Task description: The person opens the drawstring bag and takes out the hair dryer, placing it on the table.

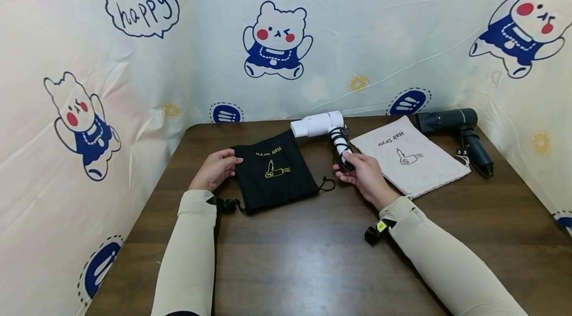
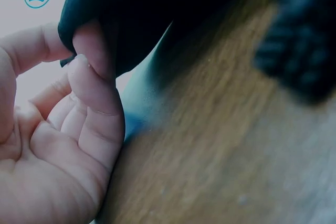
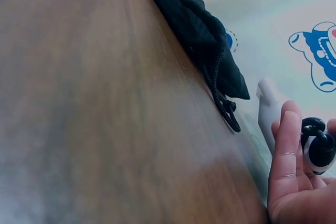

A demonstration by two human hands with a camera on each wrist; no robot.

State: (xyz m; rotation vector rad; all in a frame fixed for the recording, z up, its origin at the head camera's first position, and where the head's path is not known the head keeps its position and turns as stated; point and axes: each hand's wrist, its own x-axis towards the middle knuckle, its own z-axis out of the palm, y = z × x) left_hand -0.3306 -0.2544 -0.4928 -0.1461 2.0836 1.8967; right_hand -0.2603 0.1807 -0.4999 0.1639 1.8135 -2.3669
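In the head view a black drawstring pouch (image 1: 283, 189) printed with "Hair Dryer" lies flat on the table. My left hand (image 1: 216, 169) pinches its far left corner; in the left wrist view the dark cloth (image 2: 136, 19) sits between thumb and fingers. A white hair dryer (image 1: 318, 123) is behind the pouch, its black cord wound about the handle. My right hand (image 1: 366, 177) grips the lower end of that handle. In the right wrist view the handle's end, wrapped in cord (image 3: 315, 135), shows between the fingers, and the pouch's drawstring (image 3: 226, 114) hangs near.
A white "Hair Dryer" pouch (image 1: 404, 169) lies to the right of my right hand. Beyond it a dark hair dryer (image 1: 447, 119) rests at the table's back right. The brown table (image 1: 304, 266) meets a printed cloth backdrop (image 1: 339, 33) behind.
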